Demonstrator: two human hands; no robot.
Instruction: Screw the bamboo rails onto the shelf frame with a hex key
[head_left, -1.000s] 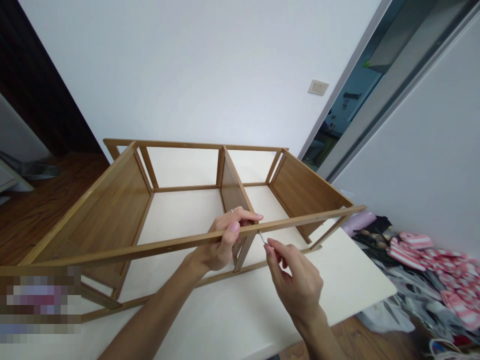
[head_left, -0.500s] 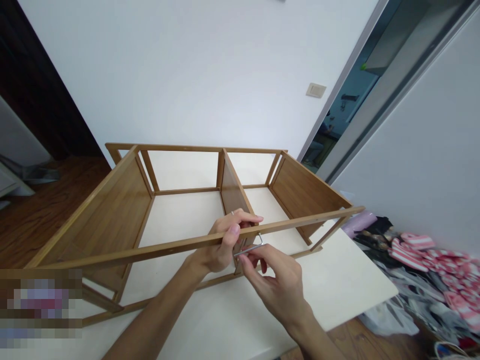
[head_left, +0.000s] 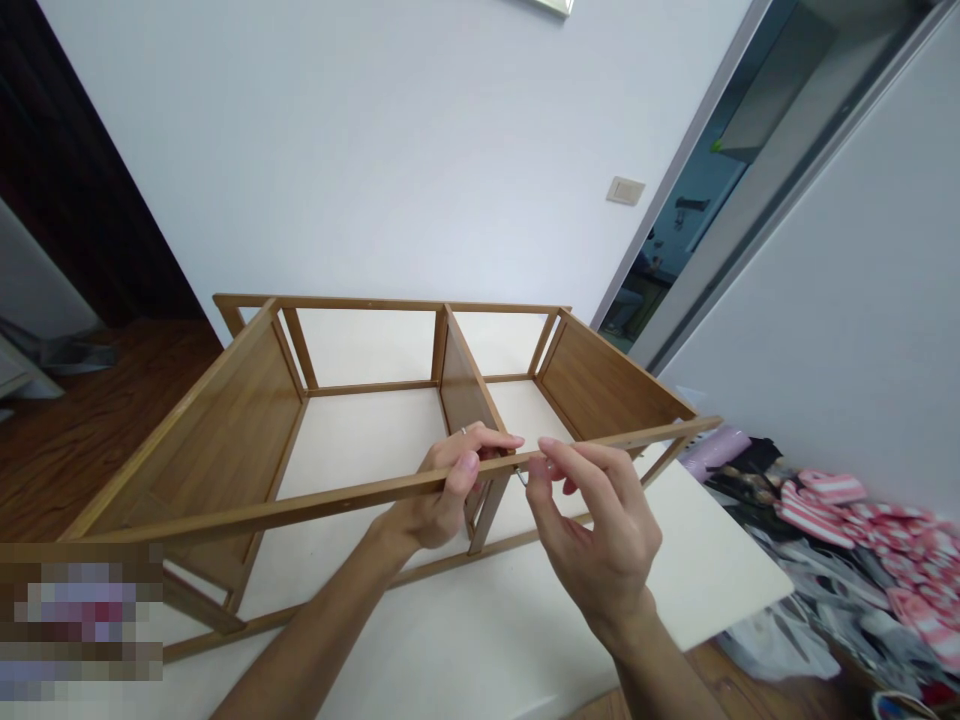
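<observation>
A brown wooden frame with upright panels lies on a white table. My left hand (head_left: 448, 492) is wrapped round its near rail (head_left: 322, 508), thumb in front and fingers over the top, beside the end of the middle panel (head_left: 463, 370). Just right of it, my right hand (head_left: 596, 525) pinches a thin metal hex key (head_left: 522, 478). One end of the key meets the rail's near face at the middle panel; my fingers hide most of the rest.
The white table (head_left: 720, 540) carries the frame. Behind it rises a white wall with a light switch (head_left: 625, 191). On the right, clothes and bags (head_left: 847, 540) are heaped on the floor beside a doorway (head_left: 675, 230). The lower left corner is pixelated.
My right hand has swung up and to the right, turning the hex key's long arm from pointing left to the right side. My left hand keeps its hold on the rail.
</observation>
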